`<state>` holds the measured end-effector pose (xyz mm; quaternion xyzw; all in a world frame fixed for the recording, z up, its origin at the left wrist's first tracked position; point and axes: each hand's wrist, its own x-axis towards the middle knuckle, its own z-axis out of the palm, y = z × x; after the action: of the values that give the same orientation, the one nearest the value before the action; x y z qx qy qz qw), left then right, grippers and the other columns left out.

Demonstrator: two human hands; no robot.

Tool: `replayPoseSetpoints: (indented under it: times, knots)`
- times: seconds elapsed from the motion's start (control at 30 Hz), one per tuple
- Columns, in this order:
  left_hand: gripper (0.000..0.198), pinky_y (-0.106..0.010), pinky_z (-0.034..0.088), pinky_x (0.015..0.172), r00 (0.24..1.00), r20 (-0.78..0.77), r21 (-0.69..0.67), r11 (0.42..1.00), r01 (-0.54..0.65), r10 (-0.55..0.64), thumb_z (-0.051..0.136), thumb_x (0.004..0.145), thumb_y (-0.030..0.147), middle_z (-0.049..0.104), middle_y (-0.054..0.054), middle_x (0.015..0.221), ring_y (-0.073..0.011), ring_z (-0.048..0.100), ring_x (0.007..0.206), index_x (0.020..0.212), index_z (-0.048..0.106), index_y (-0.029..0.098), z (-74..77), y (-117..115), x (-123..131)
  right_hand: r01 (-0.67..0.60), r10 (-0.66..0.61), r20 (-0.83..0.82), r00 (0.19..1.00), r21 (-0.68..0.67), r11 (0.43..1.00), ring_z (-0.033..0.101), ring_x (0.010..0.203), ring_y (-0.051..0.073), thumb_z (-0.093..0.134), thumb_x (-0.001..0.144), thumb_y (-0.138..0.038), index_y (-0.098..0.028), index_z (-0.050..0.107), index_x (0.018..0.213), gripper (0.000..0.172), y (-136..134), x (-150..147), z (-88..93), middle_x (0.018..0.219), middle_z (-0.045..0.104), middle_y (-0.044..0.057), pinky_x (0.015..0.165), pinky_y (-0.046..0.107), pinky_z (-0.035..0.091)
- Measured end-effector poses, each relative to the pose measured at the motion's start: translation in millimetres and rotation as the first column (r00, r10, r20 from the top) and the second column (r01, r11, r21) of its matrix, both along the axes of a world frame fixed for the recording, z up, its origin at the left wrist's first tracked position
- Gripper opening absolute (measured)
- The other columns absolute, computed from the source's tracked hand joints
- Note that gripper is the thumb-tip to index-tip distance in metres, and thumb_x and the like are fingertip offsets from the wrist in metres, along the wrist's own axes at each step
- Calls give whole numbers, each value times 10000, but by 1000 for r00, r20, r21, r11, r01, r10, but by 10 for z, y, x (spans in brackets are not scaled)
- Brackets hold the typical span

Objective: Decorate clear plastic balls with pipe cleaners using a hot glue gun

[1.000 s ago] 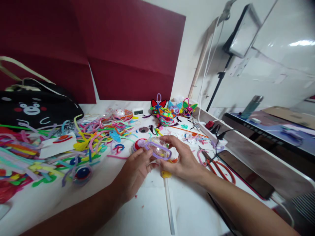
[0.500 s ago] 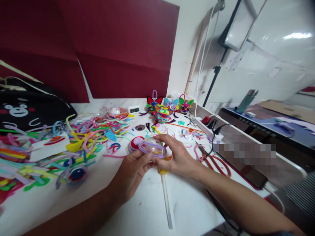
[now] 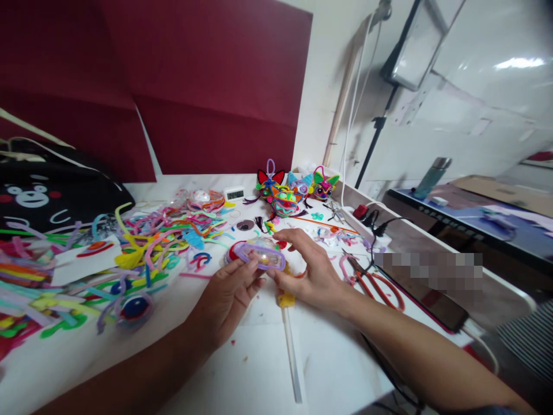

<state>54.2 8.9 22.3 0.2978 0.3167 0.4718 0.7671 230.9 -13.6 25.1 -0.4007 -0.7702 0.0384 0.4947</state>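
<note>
My left hand (image 3: 231, 297) pinches a clear plastic shell (image 3: 261, 257) edged with purple pipe cleaner, thumb on the near rim. Small coloured bits show through the plastic. Around the shell's right end curve the thumb and forefinger of my right hand (image 3: 309, 268); its other fingers are partly hidden. Just left of the shell lies a round red and purple piece (image 3: 233, 252), partly covered. Below my right hand is a yellow glue gun (image 3: 286, 300), with a long translucent glue stick (image 3: 292, 357) pointing towards me.
Pipe cleaners (image 3: 164, 230) heap up on the left. A round eye-like piece (image 3: 135, 308) lies nearby. Several colourful pipe-cleaner animal heads (image 3: 285, 199) stand at the back. On the right are orange-handled scissors (image 3: 382, 288), a phone (image 3: 423, 294) and a power strip (image 3: 380, 230) with cables.
The shell has shifted slightly left and tilted flatter. My right thumb and forefinger look a little wider apart. A small red scrap now shows on the table near my left hand.
</note>
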Motion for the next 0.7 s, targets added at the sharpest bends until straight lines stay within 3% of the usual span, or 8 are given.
replayPoseSetpoints:
  times: [0.2,0.7]
  knots:
    - [83,-209,573,687,1000,-5,-13,1000,-7,7,788,734,92,766,-56,884,-133,701,772,791,740,128,-6,-5,18,3,1,-48,999,81,997,624,977,220,629,866,-202,-222,627,1079,214,-13,-22,20,1008,654,81,857,391,541]
    - [121,-214,583,682,1000,-6,-12,1000,-14,14,790,730,101,758,-64,928,-140,699,796,834,736,133,-34,-6,20,22,-20,-36,999,63,998,644,885,207,585,895,-192,-218,656,1002,131,-20,-30,13,930,676,73,786,371,550]
